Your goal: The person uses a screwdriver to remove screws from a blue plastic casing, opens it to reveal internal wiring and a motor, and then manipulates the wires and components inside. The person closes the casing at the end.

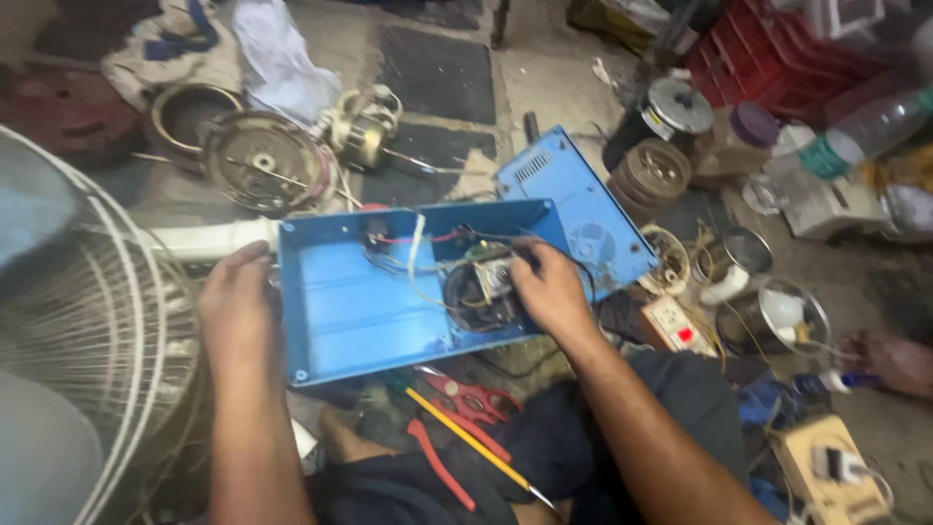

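Left hand (pixel 236 297) is wrapped over the left end wall of an open blue metal case (pixel 350 311), fingers curled round the edge and holding it steady. Right hand (pixel 550 289) reaches down into the case from the right, fingers bunched together on the wound coil (pixel 483 292) and the small part sitting on it; whether they actually pinch a wire I cannot tell from where I stand. The case lies on the person's lap and the floor, open side up, with red, white and black wires (pixel 416 255) strung across its upper inside. Its blue lid (pixel 583 209) leans just behind the right end, touching it. Below the case, on the dark cloth, lie red-handled pliers (pixel 473 401) and a yellow screwdriver (pixel 466 437), close together. A white fan guard (pixel 92 321) fills the left side, just beside the left forearm. Behind the case sit a round motor housing (pixel 264 160) and a small motor (pixel 362 131). To the right are a white socket board (pixel 673 323), a plastic bottle (pixel 865 131) and another person's hand (pixel 889 360) at the edge.
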